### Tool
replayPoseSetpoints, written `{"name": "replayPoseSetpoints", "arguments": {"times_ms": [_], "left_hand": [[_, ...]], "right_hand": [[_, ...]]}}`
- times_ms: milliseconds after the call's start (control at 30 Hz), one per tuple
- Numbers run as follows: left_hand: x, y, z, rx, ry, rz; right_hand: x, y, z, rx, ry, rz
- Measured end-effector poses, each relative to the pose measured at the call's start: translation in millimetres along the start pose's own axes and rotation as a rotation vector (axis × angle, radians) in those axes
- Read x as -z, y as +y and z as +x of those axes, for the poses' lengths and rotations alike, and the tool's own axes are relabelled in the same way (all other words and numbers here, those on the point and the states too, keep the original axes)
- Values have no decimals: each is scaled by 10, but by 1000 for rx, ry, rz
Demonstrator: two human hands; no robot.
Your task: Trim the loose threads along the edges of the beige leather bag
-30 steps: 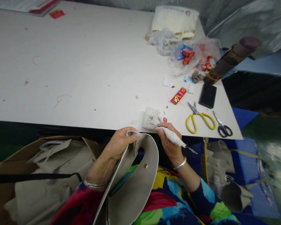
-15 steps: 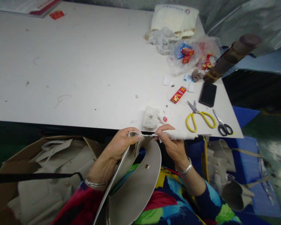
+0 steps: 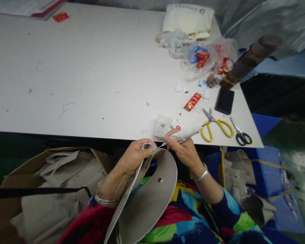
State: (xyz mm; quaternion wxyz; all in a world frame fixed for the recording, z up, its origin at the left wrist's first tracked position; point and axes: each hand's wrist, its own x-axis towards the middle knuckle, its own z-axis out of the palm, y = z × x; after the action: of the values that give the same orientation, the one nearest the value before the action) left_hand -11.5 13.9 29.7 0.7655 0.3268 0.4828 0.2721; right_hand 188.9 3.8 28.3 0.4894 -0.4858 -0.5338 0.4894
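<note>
We are watching the left hand (image 3: pixel 134 156) pinching the bag flap (image 3: pixel 152 189) at its top edge. The right hand (image 3: pixel 184 149) is gripping a white tool (image 3: pixel 185 135) — its tip is touching that edge.

A wide white surface (image 3: pixel 91 67) carries a scatter of things along its right side. Yellow-handled scissors (image 3: pixel 216 124) lie near the front edge, with smaller black-handled scissors (image 3: pixel 240 134) just beside them on the right. A black phone (image 3: pixel 224 100) lies behind these, and a small red packet (image 3: pixel 192 101) sits to its left. Farther back, a clear plastic bag (image 3: pixel 208 59) holds red and blue boxes, next to a cream cloth bag (image 3: pixel 186 22). A crumpled white wad (image 3: pixel 162 125) rests near the front edge. Below the surface on the left, a cardboard box (image 3: pixel 40 189) holds pale bag pieces.
</note>
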Motion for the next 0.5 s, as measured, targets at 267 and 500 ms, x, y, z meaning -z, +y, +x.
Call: {"name": "replayPoseSetpoints", "arguments": {"times_ms": [267,500], "left_hand": [[-7,10,14,-70,100,-135],[36,21,-47,-83,102,-137]], "right_hand": [[-4,26,51,255,-101,-125],[65,-12,-218,631,-244,-517]]}}
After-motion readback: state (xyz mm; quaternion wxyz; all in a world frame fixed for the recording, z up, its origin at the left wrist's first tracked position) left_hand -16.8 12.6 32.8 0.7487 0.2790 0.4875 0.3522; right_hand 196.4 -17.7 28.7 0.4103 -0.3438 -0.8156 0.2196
